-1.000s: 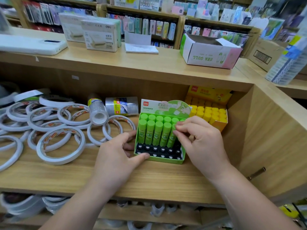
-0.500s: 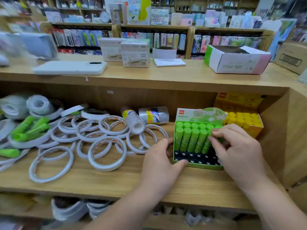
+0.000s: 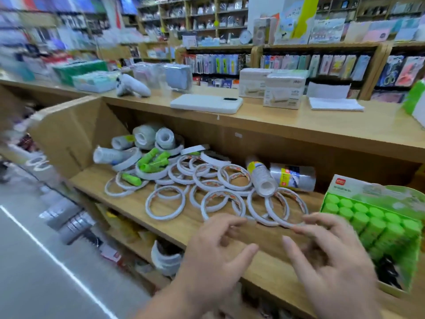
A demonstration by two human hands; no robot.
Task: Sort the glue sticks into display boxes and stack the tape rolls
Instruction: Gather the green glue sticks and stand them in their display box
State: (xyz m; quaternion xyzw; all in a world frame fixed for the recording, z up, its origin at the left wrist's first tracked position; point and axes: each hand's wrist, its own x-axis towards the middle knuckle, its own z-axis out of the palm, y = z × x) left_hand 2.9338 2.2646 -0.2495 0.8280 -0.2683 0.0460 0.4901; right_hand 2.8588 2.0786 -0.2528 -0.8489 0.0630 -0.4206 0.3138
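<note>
A green display box with several upright green glue sticks stands at the right of the wooden shelf. Several thin white tape rolls lie scattered flat across the shelf's middle. Loose green glue sticks lie on tape rolls at the back left. My left hand and my right hand hover over the shelf's front edge, left of the box, fingers spread and holding nothing.
Wrapped tape packs lie behind the rolls, and more sit in the back left corner. A white slab and white boxes rest on the counter above. The shelf's side wall stands at left. More stock fills the lower shelf.
Both hands have let go of the green box and moved left, fingers spread over the shelf front. The view has swung left, showing the shelf's left end.
</note>
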